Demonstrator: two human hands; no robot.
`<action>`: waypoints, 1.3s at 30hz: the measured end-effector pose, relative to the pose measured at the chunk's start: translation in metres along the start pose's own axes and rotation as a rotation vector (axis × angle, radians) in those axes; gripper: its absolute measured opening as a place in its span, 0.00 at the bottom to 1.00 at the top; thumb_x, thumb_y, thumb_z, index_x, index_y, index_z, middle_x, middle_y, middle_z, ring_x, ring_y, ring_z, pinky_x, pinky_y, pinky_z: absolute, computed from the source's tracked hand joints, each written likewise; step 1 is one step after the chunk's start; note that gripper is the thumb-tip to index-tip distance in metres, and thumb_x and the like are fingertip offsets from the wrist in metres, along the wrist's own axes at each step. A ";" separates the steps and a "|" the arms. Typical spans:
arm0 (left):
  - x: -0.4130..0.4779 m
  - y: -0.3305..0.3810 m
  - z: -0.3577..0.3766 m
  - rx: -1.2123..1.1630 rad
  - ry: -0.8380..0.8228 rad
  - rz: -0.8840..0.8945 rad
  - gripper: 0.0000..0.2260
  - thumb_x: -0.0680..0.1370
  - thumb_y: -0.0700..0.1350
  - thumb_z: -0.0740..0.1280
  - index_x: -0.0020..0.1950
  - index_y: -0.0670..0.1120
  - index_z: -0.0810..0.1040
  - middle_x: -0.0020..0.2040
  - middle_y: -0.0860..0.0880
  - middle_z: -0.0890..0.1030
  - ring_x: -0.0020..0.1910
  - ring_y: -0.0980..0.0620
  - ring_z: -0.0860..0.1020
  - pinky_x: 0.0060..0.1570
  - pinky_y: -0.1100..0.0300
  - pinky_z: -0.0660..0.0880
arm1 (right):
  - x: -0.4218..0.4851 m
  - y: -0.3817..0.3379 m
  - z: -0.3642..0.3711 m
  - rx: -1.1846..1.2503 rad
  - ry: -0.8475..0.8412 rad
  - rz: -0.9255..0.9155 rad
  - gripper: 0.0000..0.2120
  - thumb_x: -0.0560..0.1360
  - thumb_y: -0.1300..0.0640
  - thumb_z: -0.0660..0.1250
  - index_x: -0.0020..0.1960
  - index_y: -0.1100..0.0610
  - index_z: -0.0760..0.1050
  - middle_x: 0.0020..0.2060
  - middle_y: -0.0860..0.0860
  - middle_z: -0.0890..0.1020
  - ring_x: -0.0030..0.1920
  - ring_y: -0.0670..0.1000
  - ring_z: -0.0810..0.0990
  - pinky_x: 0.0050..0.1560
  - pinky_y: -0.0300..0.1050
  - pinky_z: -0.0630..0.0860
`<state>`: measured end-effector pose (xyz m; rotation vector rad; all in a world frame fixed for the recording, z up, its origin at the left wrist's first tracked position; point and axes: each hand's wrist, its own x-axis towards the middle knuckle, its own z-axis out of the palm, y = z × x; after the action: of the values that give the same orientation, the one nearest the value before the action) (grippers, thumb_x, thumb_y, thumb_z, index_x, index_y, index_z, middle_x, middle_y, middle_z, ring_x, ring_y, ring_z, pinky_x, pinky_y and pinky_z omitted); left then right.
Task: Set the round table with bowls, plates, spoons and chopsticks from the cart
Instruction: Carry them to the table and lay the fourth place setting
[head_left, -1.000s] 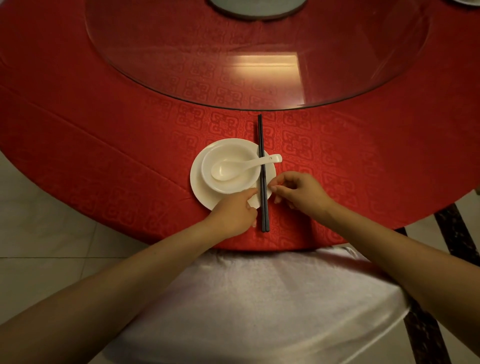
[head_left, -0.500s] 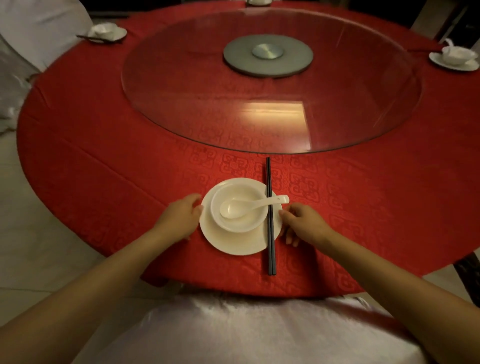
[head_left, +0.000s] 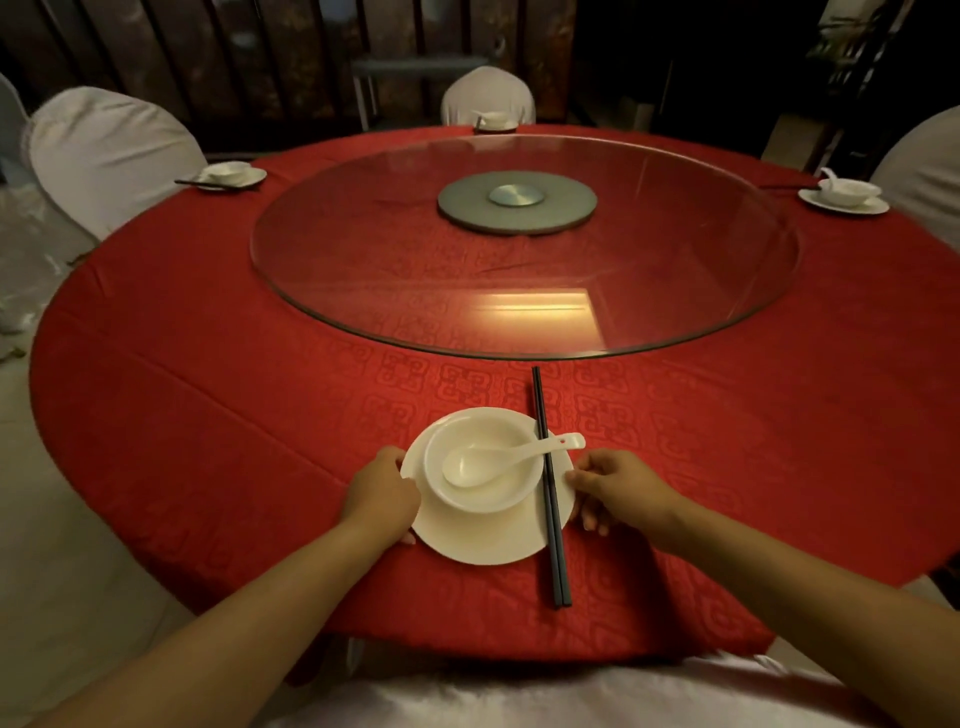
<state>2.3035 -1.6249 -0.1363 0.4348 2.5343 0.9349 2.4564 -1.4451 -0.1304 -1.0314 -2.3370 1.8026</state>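
Red-clothed round worktop (head_left: 208, 415) carries a white plate (head_left: 483, 545) near its front edge. Both forearms reach forward: left hand (head_left: 382, 499) grips the plate's left rim, right hand (head_left: 618, 488) pinches its right rim beside the chopsticks (head_left: 556, 545).

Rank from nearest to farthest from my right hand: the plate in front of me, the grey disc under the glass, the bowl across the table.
1. Plate, near edge, right hand holding its rim.
2. Grey disc, table centre.
3. Bowl, far edge, opposite side.
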 end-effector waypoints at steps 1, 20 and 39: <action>-0.001 0.001 0.002 -0.028 0.012 -0.007 0.13 0.74 0.37 0.56 0.56 0.44 0.73 0.45 0.44 0.80 0.22 0.49 0.77 0.20 0.61 0.75 | 0.000 -0.002 -0.003 -0.005 -0.011 0.006 0.10 0.79 0.65 0.58 0.39 0.60 0.70 0.26 0.54 0.78 0.18 0.45 0.74 0.19 0.36 0.70; -0.007 0.006 0.016 -0.160 -0.082 -0.023 0.10 0.74 0.34 0.55 0.52 0.46 0.67 0.46 0.41 0.79 0.25 0.46 0.78 0.33 0.52 0.80 | -0.003 0.008 -0.022 0.005 -0.037 0.056 0.08 0.78 0.64 0.60 0.40 0.62 0.71 0.23 0.53 0.79 0.20 0.47 0.74 0.20 0.36 0.69; 0.007 -0.011 -0.139 0.379 -0.276 0.161 0.12 0.79 0.47 0.59 0.59 0.45 0.75 0.46 0.47 0.82 0.50 0.43 0.81 0.36 0.65 0.74 | 0.001 -0.116 -0.016 -0.803 0.411 -0.196 0.20 0.77 0.45 0.62 0.60 0.59 0.72 0.56 0.56 0.78 0.58 0.58 0.74 0.59 0.48 0.67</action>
<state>2.2300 -1.7060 -0.0489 0.8288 2.4405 0.4031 2.4057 -1.4451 -0.0244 -1.0210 -2.7559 0.4806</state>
